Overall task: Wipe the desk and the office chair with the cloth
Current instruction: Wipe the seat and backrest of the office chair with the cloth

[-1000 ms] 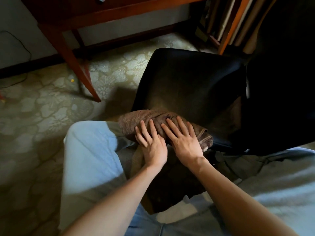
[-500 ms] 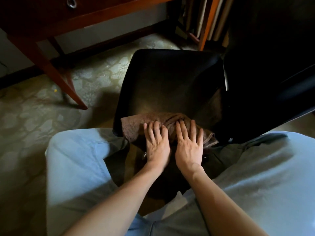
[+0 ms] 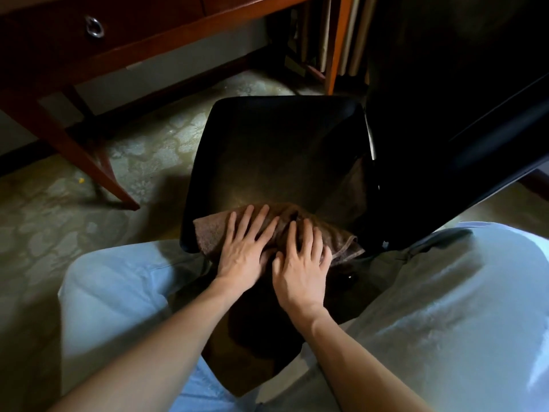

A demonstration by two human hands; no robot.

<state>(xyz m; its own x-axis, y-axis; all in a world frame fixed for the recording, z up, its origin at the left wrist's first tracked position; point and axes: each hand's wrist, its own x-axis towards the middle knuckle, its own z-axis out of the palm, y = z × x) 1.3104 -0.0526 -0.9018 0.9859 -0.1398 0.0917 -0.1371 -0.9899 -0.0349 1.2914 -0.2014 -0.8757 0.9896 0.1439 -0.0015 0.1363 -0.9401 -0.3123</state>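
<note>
I count one brown cloth (image 3: 214, 237), rumpled and bunched, lying on the near edge of the one black office chair (image 3: 276, 150), just below frame centre. The left hand (image 3: 244, 257) presses it with straight, spread fingers. The right hand (image 3: 300, 273) lies on it just beside, fingers spread and slightly bent; neither hand grips. One wooden desk (image 3: 166, 37) fills the upper left, showing one ring pull (image 3: 95, 26). Two knees (image 3: 118, 281) in pale trousers flank the seat.

head-worn view, forward and down, apparently close above the dim chair seat (image 3: 282, 150)
</note>
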